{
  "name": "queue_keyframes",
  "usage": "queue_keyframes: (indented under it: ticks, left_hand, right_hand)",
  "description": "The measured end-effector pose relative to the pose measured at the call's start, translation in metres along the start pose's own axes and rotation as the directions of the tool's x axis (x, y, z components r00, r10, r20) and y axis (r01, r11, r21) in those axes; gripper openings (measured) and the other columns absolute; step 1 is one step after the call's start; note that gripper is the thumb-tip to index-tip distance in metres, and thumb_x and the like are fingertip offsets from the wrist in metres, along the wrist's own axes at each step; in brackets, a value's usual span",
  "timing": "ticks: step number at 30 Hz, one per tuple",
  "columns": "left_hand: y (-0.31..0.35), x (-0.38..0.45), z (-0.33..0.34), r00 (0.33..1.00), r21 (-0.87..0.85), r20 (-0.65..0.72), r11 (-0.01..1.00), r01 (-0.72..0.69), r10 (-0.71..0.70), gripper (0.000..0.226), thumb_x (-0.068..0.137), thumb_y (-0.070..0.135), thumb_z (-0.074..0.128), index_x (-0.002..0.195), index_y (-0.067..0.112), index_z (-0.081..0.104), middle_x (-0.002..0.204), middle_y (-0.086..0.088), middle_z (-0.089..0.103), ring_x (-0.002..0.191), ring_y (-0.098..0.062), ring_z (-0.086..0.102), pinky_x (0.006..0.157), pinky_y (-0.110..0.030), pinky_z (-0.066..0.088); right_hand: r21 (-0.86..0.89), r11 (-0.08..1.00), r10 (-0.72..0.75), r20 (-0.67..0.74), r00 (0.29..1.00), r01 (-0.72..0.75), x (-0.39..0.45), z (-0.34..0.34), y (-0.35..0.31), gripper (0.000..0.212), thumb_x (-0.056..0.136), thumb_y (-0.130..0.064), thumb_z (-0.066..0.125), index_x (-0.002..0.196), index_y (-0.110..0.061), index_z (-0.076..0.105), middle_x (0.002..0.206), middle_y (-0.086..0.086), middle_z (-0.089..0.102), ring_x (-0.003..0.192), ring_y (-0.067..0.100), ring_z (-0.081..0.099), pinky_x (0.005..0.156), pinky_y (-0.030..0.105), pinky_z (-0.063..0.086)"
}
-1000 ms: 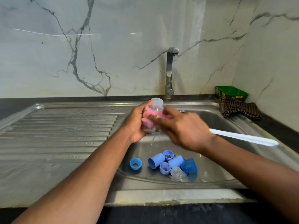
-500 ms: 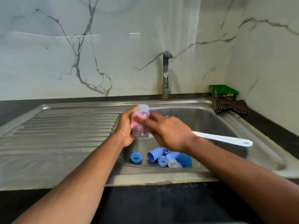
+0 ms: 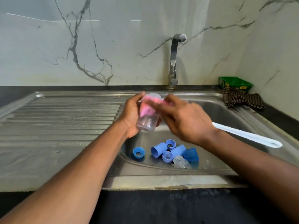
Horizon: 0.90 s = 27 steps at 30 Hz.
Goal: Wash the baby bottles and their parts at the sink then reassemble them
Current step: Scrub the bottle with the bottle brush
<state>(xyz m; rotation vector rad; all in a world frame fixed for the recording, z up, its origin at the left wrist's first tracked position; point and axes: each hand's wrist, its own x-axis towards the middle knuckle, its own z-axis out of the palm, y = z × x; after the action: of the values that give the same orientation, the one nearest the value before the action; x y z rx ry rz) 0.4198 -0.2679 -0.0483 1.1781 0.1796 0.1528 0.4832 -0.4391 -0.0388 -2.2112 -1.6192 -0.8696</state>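
Note:
My left hand [image 3: 131, 114] grips a clear baby bottle [image 3: 148, 122] above the sink basin [image 3: 226, 120], its mouth tilted away from me. A pink brush head [image 3: 146, 109] sits inside the bottle. My right hand [image 3: 186, 120] grips the brush near the bottle's mouth, and the white brush handle [image 3: 247, 136] sticks out to the right past my wrist. On the basin floor lie several blue bottle parts: a ring [image 3: 138, 152], caps [image 3: 158, 149] and a darker blue cap [image 3: 191, 155]. A second clear bottle [image 3: 181, 162] lies among them.
The tap [image 3: 174, 60] stands behind the basin, with no water seen running. A ribbed steel drainboard [image 3: 56, 120] stretches to the left. A green tray [image 3: 235, 84] and a checked cloth [image 3: 241, 100] sit at the back right corner. Dark counter runs along the front.
The bottle has tilted and my right hand has shifted as the brush works inside it. The view has moved slightly, and the parts in the basin have stayed put.

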Motion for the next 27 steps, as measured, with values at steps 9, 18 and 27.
queue_keyframes:
  ticks: [9, 18, 27]
  left_hand:
    - [0.003, -0.006, 0.002, 0.998, 0.057, 0.037, 0.997, -0.050, 0.048, 0.031, 0.087, 0.034, 0.057, 0.101, 0.010, 0.069, 0.083, -0.008, 0.068, 0.068, -0.021, 0.063, 0.058, -0.028, 0.051]
    - [0.005, -0.006, 0.004, 0.996, -0.021, -0.028, 0.996, -0.085, 0.084, 0.046, 0.086, 0.052, 0.058, 0.098, 0.009, 0.066, 0.077, -0.009, 0.065, 0.064, -0.021, 0.063, 0.062, -0.030, 0.051]
    - [0.025, 0.005, 0.020, 0.756, 0.076, -0.303, 0.805, -0.588, 0.580, 0.030, 0.061, 0.027, 0.091, 0.083, 0.023, 0.071, 0.078, 0.009, 0.069, 0.077, -0.012, 0.064, 0.075, -0.031, 0.052]
  right_hand:
    - [0.031, 0.982, -0.190, 0.100, 0.977, 0.188, -0.014, -0.007, -0.011, 0.047, 0.100, -0.038, 0.038, 0.147, -0.046, 0.039, 0.110, 0.005, 0.058, 0.054, 0.028, 0.057, 0.044, 0.033, 0.044]
    - [-0.021, 0.972, -0.232, 0.047, 0.972, 0.233, -0.018, -0.002, -0.015, 0.047, 0.100, -0.036, 0.036, 0.146, -0.040, 0.042, 0.105, 0.006, 0.057, 0.045, 0.022, 0.051, 0.038, 0.028, 0.037]
    - [0.772, 0.140, 0.385, 0.535, 0.752, -0.621, 0.040, -0.016, 0.037, 0.021, 0.103, -0.017, 0.049, 0.117, -0.017, 0.065, 0.072, 0.008, 0.062, 0.035, 0.007, 0.034, 0.032, 0.014, 0.022]
